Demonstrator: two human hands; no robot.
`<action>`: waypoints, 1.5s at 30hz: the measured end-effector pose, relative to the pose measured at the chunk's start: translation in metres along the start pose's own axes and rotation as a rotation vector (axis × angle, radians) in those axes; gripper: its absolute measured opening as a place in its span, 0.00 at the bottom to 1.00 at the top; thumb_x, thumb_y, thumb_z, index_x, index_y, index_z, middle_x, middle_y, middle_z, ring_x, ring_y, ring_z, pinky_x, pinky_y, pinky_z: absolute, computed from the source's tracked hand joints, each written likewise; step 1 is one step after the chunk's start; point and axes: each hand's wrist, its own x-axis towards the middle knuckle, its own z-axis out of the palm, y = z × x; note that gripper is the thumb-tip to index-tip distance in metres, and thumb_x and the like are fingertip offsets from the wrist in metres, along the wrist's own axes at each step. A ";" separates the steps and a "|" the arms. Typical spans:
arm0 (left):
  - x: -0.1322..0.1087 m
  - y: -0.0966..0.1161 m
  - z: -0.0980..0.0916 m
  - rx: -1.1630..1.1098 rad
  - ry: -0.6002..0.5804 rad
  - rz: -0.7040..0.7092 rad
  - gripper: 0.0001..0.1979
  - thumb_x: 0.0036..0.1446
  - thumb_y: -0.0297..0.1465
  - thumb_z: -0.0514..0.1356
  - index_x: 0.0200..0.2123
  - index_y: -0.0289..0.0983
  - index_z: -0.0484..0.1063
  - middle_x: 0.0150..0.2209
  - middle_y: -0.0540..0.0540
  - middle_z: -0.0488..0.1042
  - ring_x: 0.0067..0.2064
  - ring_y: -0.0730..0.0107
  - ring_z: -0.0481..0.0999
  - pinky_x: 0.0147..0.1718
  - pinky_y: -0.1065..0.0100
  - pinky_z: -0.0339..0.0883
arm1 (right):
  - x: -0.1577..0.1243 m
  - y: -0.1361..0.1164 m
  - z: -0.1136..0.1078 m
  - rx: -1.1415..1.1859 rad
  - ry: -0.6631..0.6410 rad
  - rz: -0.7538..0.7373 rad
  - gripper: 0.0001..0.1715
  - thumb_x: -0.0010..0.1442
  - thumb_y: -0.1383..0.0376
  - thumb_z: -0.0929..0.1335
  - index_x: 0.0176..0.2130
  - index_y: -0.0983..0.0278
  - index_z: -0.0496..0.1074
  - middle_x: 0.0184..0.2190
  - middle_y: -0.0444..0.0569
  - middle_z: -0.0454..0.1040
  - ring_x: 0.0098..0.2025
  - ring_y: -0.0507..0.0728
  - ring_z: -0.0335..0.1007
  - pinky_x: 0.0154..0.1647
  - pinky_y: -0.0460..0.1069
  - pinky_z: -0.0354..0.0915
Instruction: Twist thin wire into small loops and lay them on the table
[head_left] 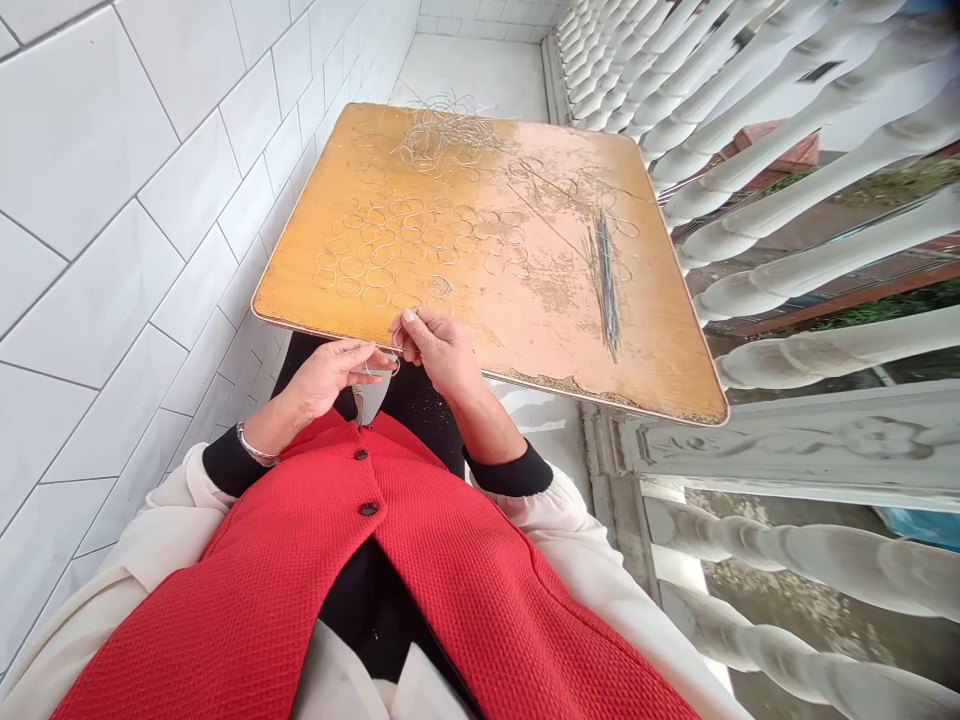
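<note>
My left hand (335, 372) pinches a thin wire ring (397, 366) just off the near edge of the wooden board (292, 270). Close beside it, my right hand (442, 350) is closed, thumb against forefinger, on the same thin wire. A small loop shows at its fingertips; whether it is one ring or two I cannot tell. Many loose wire rings (375, 277) lie spread over the left half of the board beyond my hands. A small tight coil of wire (438, 286) rests just past my right hand.
A tangled heap of wire rings (450, 135) sits at the board's far edge. On the right lies a bundle of straight grey wires (607, 290), with a few loose pieces near it. A tiled wall (172, 190) rises on the left; a white balustrade (795, 350) runs along the right.
</note>
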 end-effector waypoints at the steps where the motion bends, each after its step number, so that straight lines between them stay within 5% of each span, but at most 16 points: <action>1: 0.000 0.002 -0.001 0.063 0.028 0.033 0.14 0.53 0.42 0.67 0.32 0.35 0.79 0.38 0.43 0.81 0.45 0.65 0.80 0.41 0.68 0.71 | 0.001 -0.001 0.000 -0.028 -0.028 0.003 0.34 0.51 0.35 0.69 0.27 0.63 0.73 0.19 0.41 0.69 0.16 0.45 0.56 0.17 0.44 0.52; 7: -0.001 0.013 0.003 0.390 0.094 0.089 0.08 0.51 0.35 0.67 0.32 0.36 0.80 0.31 0.48 0.79 0.33 0.74 0.72 0.30 0.73 0.60 | 0.005 -0.005 0.002 -0.085 -0.102 0.025 0.32 0.52 0.37 0.70 0.28 0.63 0.75 0.20 0.42 0.71 0.18 0.46 0.57 0.18 0.44 0.54; 12: -0.001 0.013 0.011 0.287 0.218 0.139 0.07 0.48 0.34 0.68 0.27 0.35 0.79 0.26 0.51 0.75 0.25 0.80 0.64 0.25 0.73 0.58 | -0.008 -0.003 0.005 0.098 0.094 0.033 0.33 0.56 0.36 0.66 0.40 0.61 0.76 0.30 0.46 0.76 0.25 0.49 0.68 0.25 0.45 0.65; 17: 0.001 0.010 0.016 0.214 0.329 0.192 0.06 0.46 0.33 0.68 0.27 0.35 0.79 0.29 0.49 0.78 0.26 0.78 0.68 0.26 0.73 0.63 | -0.031 0.007 0.012 0.057 0.134 0.064 0.27 0.53 0.41 0.72 0.33 0.62 0.75 0.27 0.45 0.75 0.26 0.50 0.68 0.27 0.46 0.66; 27: -0.001 0.007 0.014 0.259 0.335 0.221 0.07 0.47 0.33 0.67 0.23 0.35 0.77 0.23 0.51 0.73 0.24 0.79 0.66 0.25 0.73 0.62 | -0.037 0.011 0.018 -0.078 0.267 -0.014 0.16 0.57 0.55 0.71 0.26 0.62 0.70 0.19 0.40 0.69 0.20 0.48 0.62 0.25 0.46 0.60; 45: -0.001 0.018 0.010 0.257 0.261 0.122 0.10 0.52 0.36 0.66 0.27 0.34 0.75 0.25 0.48 0.75 0.26 0.78 0.71 0.27 0.75 0.66 | -0.035 0.013 0.015 -0.188 0.226 -0.043 0.16 0.57 0.54 0.71 0.27 0.63 0.71 0.21 0.41 0.71 0.21 0.49 0.63 0.25 0.46 0.61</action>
